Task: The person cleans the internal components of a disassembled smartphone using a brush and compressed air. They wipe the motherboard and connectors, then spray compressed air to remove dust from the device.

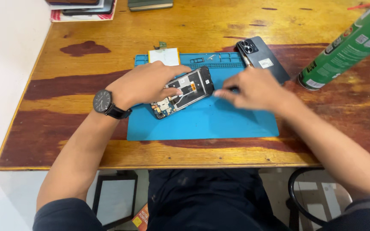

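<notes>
green spray can (347, 47), far right, tilted | white label (266, 63) on black phone back cover (262, 60), mat's right corner

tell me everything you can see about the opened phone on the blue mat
The opened phone lies flat and slanted on the blue mat, back cover off, so its black frame, silvery shielding and a small circuit board at the lower left end show. The left hand rests on it, fingers pressing its middle. The right hand, blurred, is just beside its upper right end; whether it touches the phone cannot be told. A separate dark back cover lies beyond it.
</notes>
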